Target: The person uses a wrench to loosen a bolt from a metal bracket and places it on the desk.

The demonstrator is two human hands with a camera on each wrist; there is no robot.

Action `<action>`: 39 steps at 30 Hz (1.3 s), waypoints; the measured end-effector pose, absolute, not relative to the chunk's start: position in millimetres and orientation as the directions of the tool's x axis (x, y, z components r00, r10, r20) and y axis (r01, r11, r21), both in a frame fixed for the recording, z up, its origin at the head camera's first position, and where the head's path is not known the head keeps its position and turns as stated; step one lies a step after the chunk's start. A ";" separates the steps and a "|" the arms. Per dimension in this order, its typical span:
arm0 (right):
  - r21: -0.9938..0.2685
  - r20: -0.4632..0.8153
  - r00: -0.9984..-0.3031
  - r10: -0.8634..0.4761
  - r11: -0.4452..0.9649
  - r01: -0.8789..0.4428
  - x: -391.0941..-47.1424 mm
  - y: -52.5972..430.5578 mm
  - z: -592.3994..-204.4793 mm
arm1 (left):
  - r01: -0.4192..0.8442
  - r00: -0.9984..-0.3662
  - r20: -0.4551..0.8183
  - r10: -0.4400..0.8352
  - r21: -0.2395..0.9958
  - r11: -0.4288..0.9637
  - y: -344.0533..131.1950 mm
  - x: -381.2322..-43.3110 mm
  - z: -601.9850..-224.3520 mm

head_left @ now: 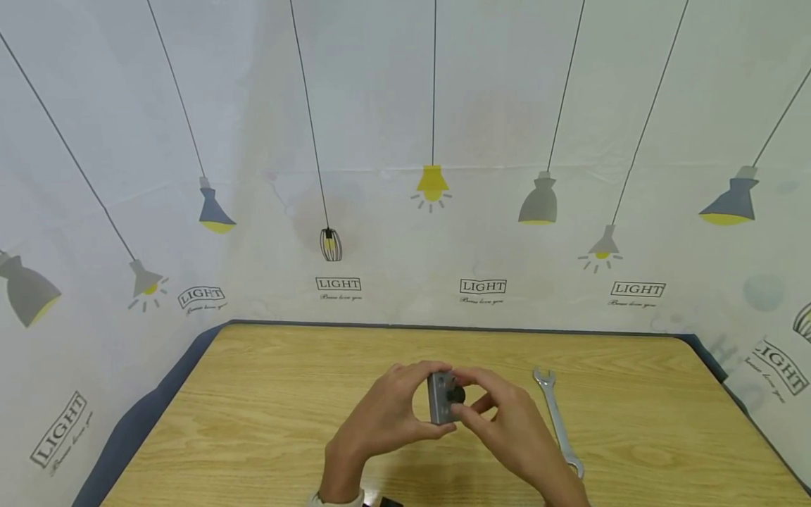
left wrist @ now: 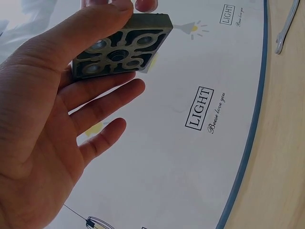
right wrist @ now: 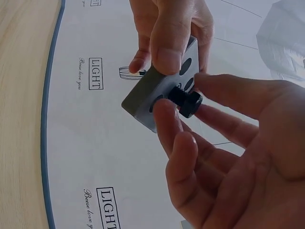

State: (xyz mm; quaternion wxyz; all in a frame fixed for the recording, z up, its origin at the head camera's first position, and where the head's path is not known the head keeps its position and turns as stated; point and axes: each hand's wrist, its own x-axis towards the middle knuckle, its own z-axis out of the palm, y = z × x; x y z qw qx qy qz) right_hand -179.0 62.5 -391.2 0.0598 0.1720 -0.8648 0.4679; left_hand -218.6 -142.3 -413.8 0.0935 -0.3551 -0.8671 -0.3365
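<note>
Grips the metal block (head_left: 435,407) by opposite edges with the left hand (head_left: 388,410), lower centre of the head view. Curls the nearer right hand (head_left: 507,419) round the black bolt (right wrist: 191,104) there, long axis roughly square to the block's face, head toward the right palm.

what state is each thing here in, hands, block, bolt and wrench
left hand: pinching the block between thumb and fingers
right hand: fingers curled round the bolt
metal block: held up above the wooden table
black bolt: at the block's middle hole, not fully in, some shank showing
wrench: lying on the table, held by neither hand
</note>
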 end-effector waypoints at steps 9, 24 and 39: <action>-0.812 0.095 -0.993 -0.067 0.572 -0.116 -181.4 59.1 -388.0 | 0.687 -0.723 0.409 0.556 0.507 0.520 -140.7 -218.3 -413.3; -0.825 0.112 -0.983 -0.146 0.537 -0.174 -181.4 59.9 -391.3 | 0.679 -0.729 0.397 0.557 0.522 0.517 -139.9 -216.4 -412.1; -0.820 0.146 -0.975 -0.168 0.531 -0.214 -181.6 58.2 -389.9 | 0.680 -0.728 0.399 0.557 0.522 0.515 -140.2 -215.9 -411.4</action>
